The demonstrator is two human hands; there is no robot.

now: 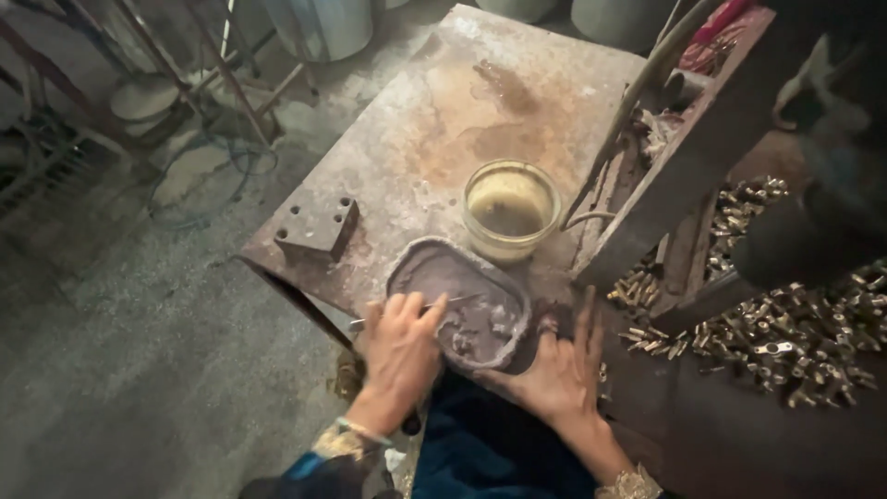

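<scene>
Below, two hands worked at a grey tray (480, 319) on a rusty table (443, 120).

Left hand (402, 356) pinched a thin metal tool (416, 310), its tip lying over the tray's paste; right hand (562, 370) rested flat and spread beside the tray, gripping nothing. Just behind the tray stood a glass jar (510, 211) of murky liquid. A drilled metal block (317, 226) sat near the table's left edge. Small brass parts (795, 337) were heaped to the right, past a slanting metal frame (684, 157).
</scene>
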